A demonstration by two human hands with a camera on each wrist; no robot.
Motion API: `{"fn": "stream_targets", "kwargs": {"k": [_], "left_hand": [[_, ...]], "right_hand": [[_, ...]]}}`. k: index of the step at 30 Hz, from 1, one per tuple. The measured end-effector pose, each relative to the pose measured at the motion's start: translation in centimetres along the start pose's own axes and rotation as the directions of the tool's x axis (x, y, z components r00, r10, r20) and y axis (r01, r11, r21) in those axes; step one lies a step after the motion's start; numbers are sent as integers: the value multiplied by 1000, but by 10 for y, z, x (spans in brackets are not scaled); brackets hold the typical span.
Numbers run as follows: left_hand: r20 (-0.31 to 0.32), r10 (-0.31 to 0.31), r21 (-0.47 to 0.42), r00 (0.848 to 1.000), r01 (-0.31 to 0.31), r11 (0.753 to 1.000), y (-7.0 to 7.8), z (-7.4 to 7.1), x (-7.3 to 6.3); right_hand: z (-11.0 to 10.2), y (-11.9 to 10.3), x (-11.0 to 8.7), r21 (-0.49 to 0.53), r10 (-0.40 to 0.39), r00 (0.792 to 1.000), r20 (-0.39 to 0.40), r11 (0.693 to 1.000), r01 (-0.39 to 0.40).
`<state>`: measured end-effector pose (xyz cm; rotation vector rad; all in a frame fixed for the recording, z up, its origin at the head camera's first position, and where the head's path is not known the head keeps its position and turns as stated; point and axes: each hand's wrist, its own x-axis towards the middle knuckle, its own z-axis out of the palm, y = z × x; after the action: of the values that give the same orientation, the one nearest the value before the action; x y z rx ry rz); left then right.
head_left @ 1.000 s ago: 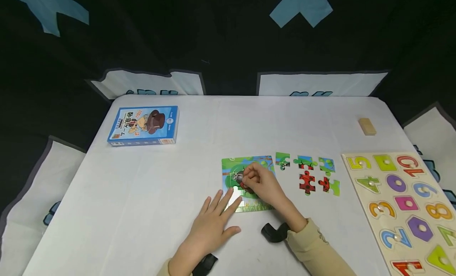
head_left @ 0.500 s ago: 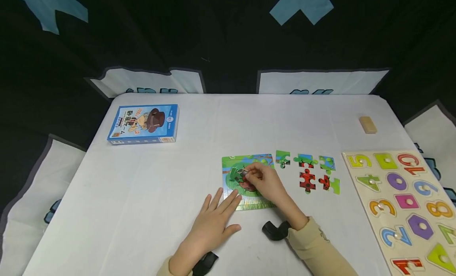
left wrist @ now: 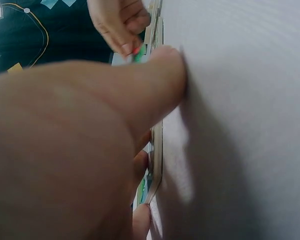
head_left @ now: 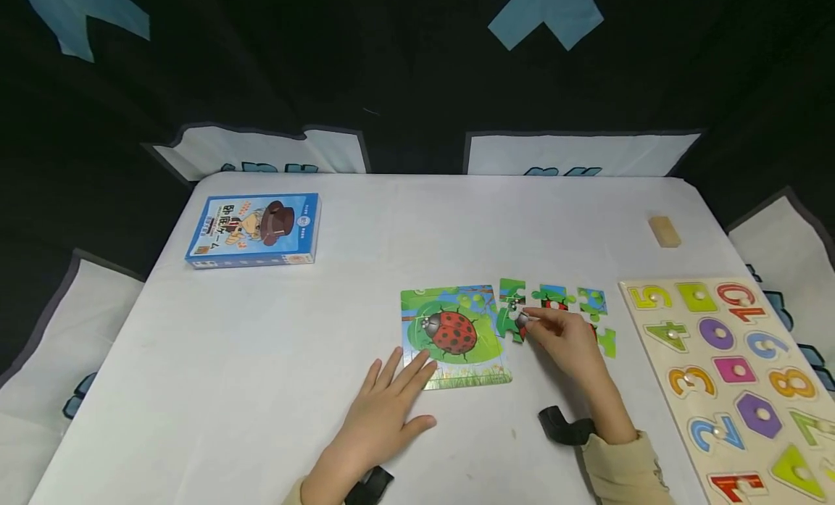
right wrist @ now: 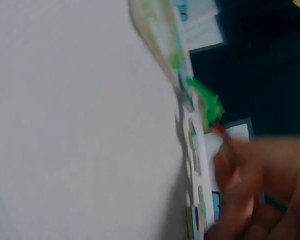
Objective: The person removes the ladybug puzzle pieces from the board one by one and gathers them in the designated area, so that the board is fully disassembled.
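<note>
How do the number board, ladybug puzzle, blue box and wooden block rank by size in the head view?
1. Number board, even partly cut off
2. Ladybug puzzle and blue box: too alike to rank; the box lies farther off
3. Wooden block

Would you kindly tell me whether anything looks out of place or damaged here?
Nothing looks spilled or damaged around the ladybug picture. One oddity: the number board, at right, has its numerals lying sideways in the head view. A small wooden block lies alone beyond it.

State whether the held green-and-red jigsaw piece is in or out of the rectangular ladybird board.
Out: the right hand pinches the piece, raised, beside the board.
</note>
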<state>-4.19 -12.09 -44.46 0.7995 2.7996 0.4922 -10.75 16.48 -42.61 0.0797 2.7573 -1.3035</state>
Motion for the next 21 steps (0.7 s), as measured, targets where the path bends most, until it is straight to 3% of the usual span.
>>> {"fn": "stream_targets", "kwargs": {"k": [3, 14, 17, 21], "left_hand": [[-15, 11, -8, 1000, -11, 1000, -2, 1, 0], [-46, 9, -24, 999, -10, 1000, -8, -3, 2], [-47, 10, -36, 999, -12, 999, -7, -2, 2], [-43, 2, -41, 999, -4, 999, -5, -1, 2]], "right_hand": [[0, 5, -2, -103, -33, 997, -63, 994, 26], [5, 4, -3, -199, -115, 982, -151, 976, 84], [7, 3, -6, -192, -188, 977, -101, 967, 167], [15, -2, -14, -186, -284, 954, 93, 937, 296]]}}
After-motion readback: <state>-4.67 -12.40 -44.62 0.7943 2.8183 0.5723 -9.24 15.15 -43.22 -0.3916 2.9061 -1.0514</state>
